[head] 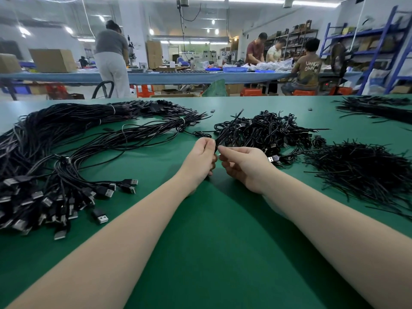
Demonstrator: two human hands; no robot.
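Centrally: left hand (204,157), fingers curled round the base of a thin bunch (226,131) of black strands that fan up and away from the fist. Right hand (244,165) is just beside it, with thumb and forefinger pinching the same bunch low down. Both hands are close together, just above the green table (211,230).
Left: tied USB cables (66,170), plugs toward the person.
Behind the hands: coiled heap (272,130).
Right: loose tie pile (361,172).

Our forearms (133,219) come in from 7 and 5 o'clock; our left hand (201,158) curls tight (thumb on top), our right hand (244,167) pinches thumb to forefinger, pointing toward 11 o'clock.
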